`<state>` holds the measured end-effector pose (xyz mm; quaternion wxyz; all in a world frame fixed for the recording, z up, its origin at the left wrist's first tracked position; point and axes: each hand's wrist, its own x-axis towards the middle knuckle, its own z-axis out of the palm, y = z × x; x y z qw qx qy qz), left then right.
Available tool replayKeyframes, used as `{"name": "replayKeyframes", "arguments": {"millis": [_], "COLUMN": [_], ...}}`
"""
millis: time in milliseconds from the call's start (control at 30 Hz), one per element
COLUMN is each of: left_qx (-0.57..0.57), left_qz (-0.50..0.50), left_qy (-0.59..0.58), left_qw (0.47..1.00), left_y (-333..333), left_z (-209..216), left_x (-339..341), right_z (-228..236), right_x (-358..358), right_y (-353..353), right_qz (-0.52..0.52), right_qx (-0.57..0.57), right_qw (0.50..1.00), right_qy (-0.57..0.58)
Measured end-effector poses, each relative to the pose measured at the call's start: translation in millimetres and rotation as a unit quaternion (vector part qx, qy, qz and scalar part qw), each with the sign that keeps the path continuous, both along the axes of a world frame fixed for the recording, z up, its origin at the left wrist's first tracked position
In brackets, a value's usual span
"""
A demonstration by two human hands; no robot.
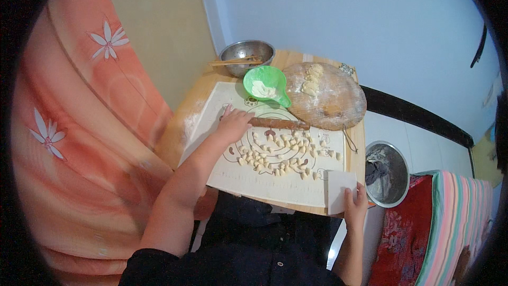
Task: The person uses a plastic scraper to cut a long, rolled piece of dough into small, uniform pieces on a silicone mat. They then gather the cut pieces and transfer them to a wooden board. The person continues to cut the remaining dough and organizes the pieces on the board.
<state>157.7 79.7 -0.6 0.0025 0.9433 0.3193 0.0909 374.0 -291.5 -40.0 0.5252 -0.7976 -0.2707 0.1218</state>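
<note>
Fisheye view, moderate indoor light, circular dark border, soft detail.
Light: even and moderate on the pale mat (pixel 203 145); cool blue cast on the wall (pixel 338 16), warm orange on the curtain (pixel 79 100), its lower folds shaded; source out of frame. Highlights: small glints on the steel bowl (pixel 243 50); bright glare on a strip (pixel 334 246) near the lower edge. Darks: black clothing (pixel 238 254), detail largely lost. Distortion: black skirting (pixel 418 114) bowed toward the rim; corners fully black. Focus: dough pieces (pixel 282 171) distinguishable but soft-edged; mat's fine markings illegible; mild grain in darker areas.
</note>
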Motion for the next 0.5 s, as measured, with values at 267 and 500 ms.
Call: {"name": "replayKeyframes", "arguments": {"millis": [267,500], "left_qx": [-0.011,-0.017], "left_qz": [0.052,0.024], "left_qy": [-0.008,-0.142], "left_qw": [0.999,0.99], "left_y": [51,-4], "left_z": [-17,1], "left_x": [-23,-21], "right_z": [7,18], "right_x": [-4,-25], "right_y": [-8,14], "right_qz": [0.017,0.061], "right_qx": [0.129,0.157], "right_qw": [0.974,0.95], "right_qy": [0.186,0.264]}}
